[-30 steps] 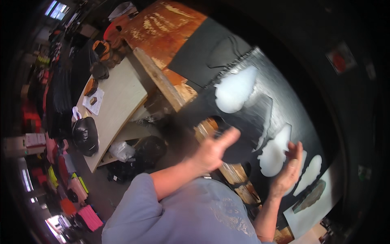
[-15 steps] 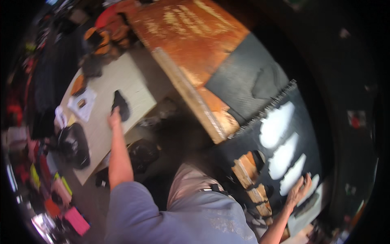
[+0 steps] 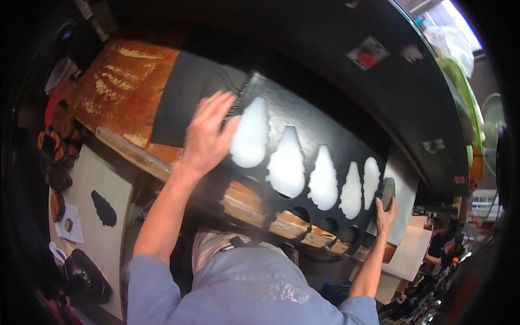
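Observation:
A black sheet (image 3: 319, 135) with a row of long, scalloped openings lies across the bench, and a white surface (image 3: 249, 135) shows through them. My left hand (image 3: 208, 132) is at the sheet's frayed left edge, fingers stretched out, holding nothing that I can see. At the far right end, my right hand (image 3: 385, 215) has its thumb and fingers on either side of a dark grey-green elongated piece (image 3: 388, 189), seemingly gripping its lower end. A black cut piece (image 3: 104, 208) of similar shape rests on the pale board (image 3: 116, 189) at left.
Beyond the sheet stands a dark machine body (image 3: 303, 59) with a red button (image 3: 365, 59). A worn orange-brown board (image 3: 124, 81) is at the back left. Wooden strips (image 3: 244, 203) run along the bench front, under the sheet's edge. A black bag (image 3: 86, 276) sits at lower left.
My view has swung right. My left hand has let go of the black piece on the pale board and moved to the sheet's left edge. My right hand now meets the grey-green piece.

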Tool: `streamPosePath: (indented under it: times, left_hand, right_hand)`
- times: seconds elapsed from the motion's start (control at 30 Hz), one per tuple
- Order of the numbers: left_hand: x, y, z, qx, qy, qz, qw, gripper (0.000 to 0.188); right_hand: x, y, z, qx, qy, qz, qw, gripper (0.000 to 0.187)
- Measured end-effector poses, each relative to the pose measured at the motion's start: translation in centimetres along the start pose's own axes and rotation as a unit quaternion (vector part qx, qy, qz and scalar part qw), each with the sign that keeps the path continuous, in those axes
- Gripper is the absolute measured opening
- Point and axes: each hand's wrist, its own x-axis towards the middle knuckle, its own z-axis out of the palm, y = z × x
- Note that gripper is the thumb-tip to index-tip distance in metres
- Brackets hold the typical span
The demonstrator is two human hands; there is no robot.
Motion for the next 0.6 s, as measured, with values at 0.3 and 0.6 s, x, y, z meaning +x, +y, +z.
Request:
streamPosePath:
  times: [0.3,0.6]
  left_hand:
    - [4.2,1.2,12.8,0.132,-0.169,0.013,0.977,0.067]
    - [-2.6,7.8,9.9,0.091,-0.162,0.028,0.982,0.071]
  right_hand:
    - [1.4,-0.7,-0.4,0.051,-0.011,-0.105,0.993,0.089]
    - [-3.5,-6.7,-5.4,0.319,-0.039,-0.079,0.944,0.090]
